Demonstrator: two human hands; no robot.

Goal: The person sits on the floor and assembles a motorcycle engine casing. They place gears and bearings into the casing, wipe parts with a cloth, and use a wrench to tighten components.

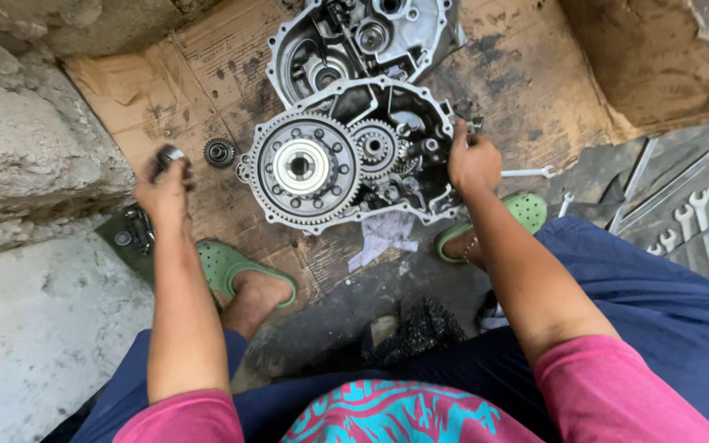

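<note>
Cardboard [207,74] on the floor carried an engine case half [354,156], its large ring gear [301,166] toward the sheet's left edge. Right hand [473,160] gripped the case's right rim, fingers closed on it. Left hand [164,184] was closed around a small metal part [170,154] near the left edge, beside a loose small gear [220,152]. Wrenches [699,221] lay off the right edge.

Before you, the engine case [346,164] lies on cardboard [207,74]; a small gear [220,152] lies left, wrenches [699,221] right.
</note>
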